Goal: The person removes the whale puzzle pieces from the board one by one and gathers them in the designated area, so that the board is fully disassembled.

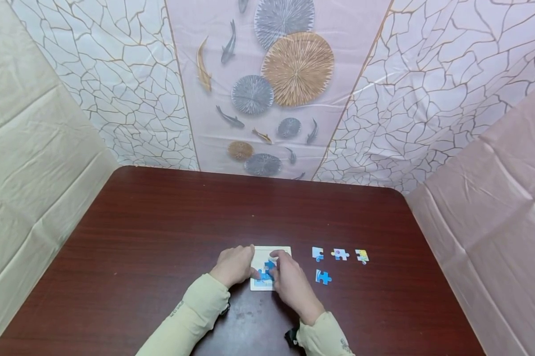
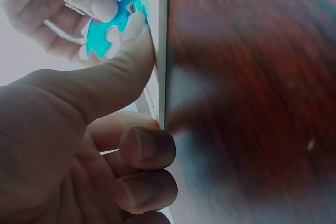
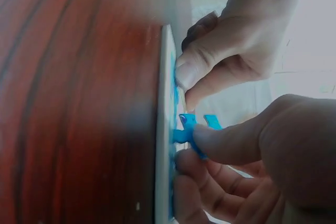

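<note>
A small white puzzle board [image 1: 273, 248] lies on the table with blue pieces along its lower part. My left hand [image 1: 236, 266] grips its left edge, fingers curled at the side and thumb pressing on a piece in the board, as the left wrist view shows at the board's rim [image 2: 161, 51]. Between thumb and fingers, my right hand [image 1: 291, 284] pinches a blue puzzle piece [image 1: 270, 264] over the board. In the right wrist view this piece [image 3: 190, 134] stands tilted against the board surface. Whether it sits in a slot cannot be told.
To the board's right lie loose pieces: a white-and-blue one [image 1: 317, 253], a pale one [image 1: 340, 254], a yellow one [image 1: 362, 255], and a blue one [image 1: 323, 277] nearer the front. The dark red table [image 1: 160, 222] meets hanging patterned cloth [image 1: 267, 133] behind.
</note>
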`<state>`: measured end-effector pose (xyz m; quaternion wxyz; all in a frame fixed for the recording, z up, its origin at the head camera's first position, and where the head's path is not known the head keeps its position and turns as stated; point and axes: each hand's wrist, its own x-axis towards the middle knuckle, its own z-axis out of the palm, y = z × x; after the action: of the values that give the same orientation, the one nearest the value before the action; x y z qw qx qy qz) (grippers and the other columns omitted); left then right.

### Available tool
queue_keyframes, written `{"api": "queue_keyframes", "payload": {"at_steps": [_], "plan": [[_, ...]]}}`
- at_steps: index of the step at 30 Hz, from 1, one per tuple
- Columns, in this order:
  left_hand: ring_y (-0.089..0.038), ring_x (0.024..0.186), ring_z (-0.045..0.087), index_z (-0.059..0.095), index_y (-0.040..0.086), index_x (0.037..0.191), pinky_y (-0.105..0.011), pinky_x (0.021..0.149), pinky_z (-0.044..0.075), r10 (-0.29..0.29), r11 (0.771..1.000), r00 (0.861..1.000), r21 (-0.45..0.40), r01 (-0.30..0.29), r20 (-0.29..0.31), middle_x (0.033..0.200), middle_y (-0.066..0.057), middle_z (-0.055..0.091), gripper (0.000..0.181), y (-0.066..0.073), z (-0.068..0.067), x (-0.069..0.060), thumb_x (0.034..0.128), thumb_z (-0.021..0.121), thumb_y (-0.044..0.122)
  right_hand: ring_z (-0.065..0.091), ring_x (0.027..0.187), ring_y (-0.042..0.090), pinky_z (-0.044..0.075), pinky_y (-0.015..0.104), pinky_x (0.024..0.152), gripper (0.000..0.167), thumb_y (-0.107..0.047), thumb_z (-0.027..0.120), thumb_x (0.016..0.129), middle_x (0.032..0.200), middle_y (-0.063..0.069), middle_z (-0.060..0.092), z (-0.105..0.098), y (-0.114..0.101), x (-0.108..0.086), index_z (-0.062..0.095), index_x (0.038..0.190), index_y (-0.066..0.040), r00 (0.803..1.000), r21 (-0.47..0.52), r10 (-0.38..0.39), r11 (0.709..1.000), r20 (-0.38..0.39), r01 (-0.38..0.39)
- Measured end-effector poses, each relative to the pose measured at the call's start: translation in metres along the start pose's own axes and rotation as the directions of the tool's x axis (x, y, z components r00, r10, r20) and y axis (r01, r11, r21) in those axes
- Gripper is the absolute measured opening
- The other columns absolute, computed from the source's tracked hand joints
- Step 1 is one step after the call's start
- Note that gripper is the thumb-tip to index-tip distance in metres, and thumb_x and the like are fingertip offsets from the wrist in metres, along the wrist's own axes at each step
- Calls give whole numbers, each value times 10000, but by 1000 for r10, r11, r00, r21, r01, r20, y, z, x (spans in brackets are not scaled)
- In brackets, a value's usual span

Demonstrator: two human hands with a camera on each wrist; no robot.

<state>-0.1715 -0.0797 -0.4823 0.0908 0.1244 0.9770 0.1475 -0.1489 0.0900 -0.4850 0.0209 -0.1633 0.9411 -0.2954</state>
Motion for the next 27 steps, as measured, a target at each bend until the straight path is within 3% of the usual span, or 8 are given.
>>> {"api": "queue_keyframes", "payload": {"at_steps": [9,17,22,27], "plan": [[-268,817,674,568,-17,1317,-390,599,503,10,1000,1000,-12,-10,5,972,-140,708,822,0,0,-1,706,831,466,513,707,135,454,284,656,205,-75,612,952,844,1,539,-6,8,2,595,1156,-59,996,219,85,972,17,-87],[-257,807,670,562,-16,1325,-382,599,503,17,1000,1000,-19,-17,6,983,-135,706,805,0,-1,-3,723,829,447,532,727,143,463,251,639,231,-167,687,919,830,-8,568,-18,11,1,625,1120,-71,984,357,165,925,-64,-132],[-249,728,658,567,-31,1310,-373,558,483,39,999,999,-32,-39,-17,924,-131,704,792,-1,-1,-5,723,836,427,543,735,151,462,252,642,226,-167,718,892,828,11,590,-32,14,-1,659,1077,-50,971,374,177,921,-158,-107],[-227,683,634,556,-31,1319,-365,554,472,40,999,999,-37,-40,-16,885,-122,695,797,-1,-2,-6,728,832,427,550,751,181,467,258,627,215,-165,748,866,822,20,608,-47,20,-5,692,1053,-75,956,383,215,915,-199,-126]]}}
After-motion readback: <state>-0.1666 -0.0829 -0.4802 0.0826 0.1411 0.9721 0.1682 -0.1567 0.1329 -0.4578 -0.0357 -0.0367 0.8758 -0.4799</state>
